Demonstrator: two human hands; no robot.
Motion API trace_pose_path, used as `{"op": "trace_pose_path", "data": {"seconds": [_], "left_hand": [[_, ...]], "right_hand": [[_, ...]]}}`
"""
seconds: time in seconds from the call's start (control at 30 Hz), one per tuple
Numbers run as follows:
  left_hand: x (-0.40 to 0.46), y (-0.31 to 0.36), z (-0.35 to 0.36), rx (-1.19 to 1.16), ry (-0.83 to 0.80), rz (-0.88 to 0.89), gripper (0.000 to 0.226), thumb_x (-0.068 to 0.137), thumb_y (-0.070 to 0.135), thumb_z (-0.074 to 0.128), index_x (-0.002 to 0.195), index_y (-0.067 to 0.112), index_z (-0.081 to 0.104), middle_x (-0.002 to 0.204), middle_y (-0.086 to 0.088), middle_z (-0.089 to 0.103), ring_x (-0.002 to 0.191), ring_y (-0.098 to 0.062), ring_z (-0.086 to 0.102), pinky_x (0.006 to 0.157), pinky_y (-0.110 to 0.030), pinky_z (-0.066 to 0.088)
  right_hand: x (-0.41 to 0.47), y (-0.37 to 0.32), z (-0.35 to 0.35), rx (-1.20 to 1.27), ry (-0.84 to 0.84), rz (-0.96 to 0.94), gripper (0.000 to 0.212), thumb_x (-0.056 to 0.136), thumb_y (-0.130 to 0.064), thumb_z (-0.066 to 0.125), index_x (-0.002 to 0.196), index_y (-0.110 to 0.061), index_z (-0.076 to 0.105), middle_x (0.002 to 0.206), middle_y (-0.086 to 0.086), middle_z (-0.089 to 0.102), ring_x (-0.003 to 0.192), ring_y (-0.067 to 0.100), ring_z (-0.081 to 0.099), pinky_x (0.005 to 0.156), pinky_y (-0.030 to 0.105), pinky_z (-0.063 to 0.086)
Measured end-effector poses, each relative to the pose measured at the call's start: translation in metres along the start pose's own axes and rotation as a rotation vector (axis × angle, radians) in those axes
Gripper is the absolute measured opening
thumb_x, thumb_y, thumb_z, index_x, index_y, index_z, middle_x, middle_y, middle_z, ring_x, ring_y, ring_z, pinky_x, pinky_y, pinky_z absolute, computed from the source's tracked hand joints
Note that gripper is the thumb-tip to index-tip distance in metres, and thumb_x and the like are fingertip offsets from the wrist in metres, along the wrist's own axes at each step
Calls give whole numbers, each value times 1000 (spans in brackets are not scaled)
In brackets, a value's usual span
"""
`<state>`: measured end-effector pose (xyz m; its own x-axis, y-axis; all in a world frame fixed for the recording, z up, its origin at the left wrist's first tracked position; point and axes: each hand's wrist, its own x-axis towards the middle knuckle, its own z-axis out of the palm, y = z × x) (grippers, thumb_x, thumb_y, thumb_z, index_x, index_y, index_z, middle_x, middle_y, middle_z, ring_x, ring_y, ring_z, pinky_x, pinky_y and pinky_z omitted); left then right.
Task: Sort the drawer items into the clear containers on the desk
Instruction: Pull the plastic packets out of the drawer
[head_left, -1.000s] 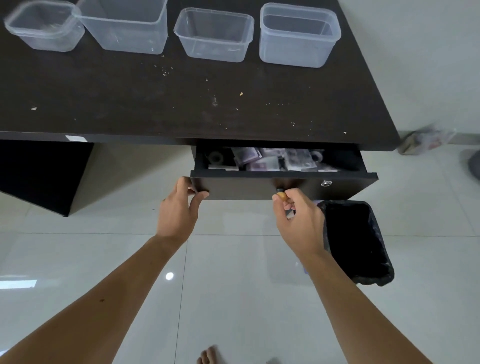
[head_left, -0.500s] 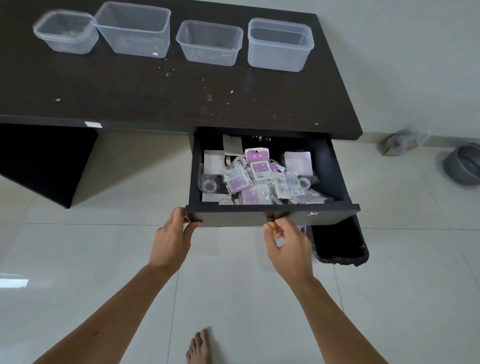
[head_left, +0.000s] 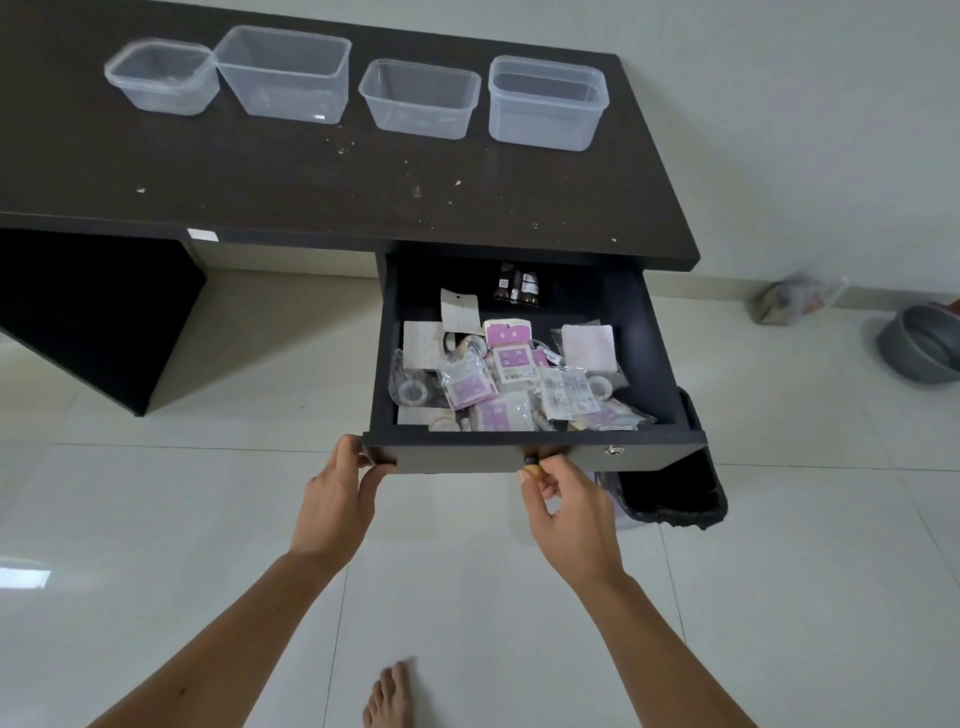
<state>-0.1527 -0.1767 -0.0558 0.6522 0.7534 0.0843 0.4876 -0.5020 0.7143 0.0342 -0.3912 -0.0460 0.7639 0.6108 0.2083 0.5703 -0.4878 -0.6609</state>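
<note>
Fingers of left hand (head_left: 332, 501) gripping drawer (head_left: 530, 457) front corner; right hand (head_left: 566, 512) pinching drawer knob (head_left: 530, 464).

I see the dark wooden drawer (head_left: 530, 457) pulled out at 3 o'clock under the desk, heaped with purple-and-white packets in clear plastic (head_left: 511, 379). Four empty clear plastic containers (head_left: 415, 98) stand upright in a row along the desktop at 12 o'clock.

Nothing here reads clearly: the purple packet cards (head_left: 508, 335) and dark bottle labels (head_left: 517, 283) in the drawer (head_left: 655, 343) carry print too small to make out.
</note>
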Motion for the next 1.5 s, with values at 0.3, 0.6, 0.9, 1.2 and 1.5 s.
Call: {"op": "trace_pose_path", "data": {"seconds": [0.3, 0.6, 0.9, 1.2, 1.5], "left_hand": [[-9, 1, 12, -184, -4, -185, 23, 105, 26, 60, 120, 30, 44, 117, 8, 65, 117, -20, 64, 91, -40, 53], [-13, 13, -4, -201, 14, -142, 36, 107, 52, 33, 128, 26, 45, 121, 3, 63, 110, -18, 61, 95, -39, 49], [57, 44, -45, -335, 138, -94, 51, 103, 44, 29, 130, 7, 52, 122, -4, 60, 113, -15, 56, 99, -35, 44], [140, 90, -46, -173, -103, 181, 34, 106, 38, 47, 132, 16, 49, 108, 6, 57, 89, -5, 59, 80, -20, 47], [160, 96, -10, -90, -400, 184, 34, 105, 29, 63, 137, 23, 54, 131, 10, 57, 118, -4, 59, 85, -18, 54]], "right_hand": [[-3, -3, 0, 8, -29, 62, 17, 100, -37, 67, 97, -21, 64, 80, -20, 60, 76, 7, 59, 67, 11, 44], [-5, -8, -14, -16, -62, 66, 16, 98, -40, 71, 105, -26, 68, 90, -22, 65, 82, 1, 61, 68, 15, 47], [33, -42, -64, 31, 159, -170, 17, 96, -28, 66, 94, -13, 73, 73, -10, 60, 63, 13, 56, 57, 32, 54], [127, -56, -75, 11, 38, -104, 23, 97, -30, 70, 116, -18, 68, 93, -11, 66, 86, 10, 64, 73, 36, 61], [141, -23, -65, -36, -125, 10, 34, 95, -34, 77, 124, -22, 66, 107, -12, 68, 98, 9, 65, 83, 33, 61]]}}
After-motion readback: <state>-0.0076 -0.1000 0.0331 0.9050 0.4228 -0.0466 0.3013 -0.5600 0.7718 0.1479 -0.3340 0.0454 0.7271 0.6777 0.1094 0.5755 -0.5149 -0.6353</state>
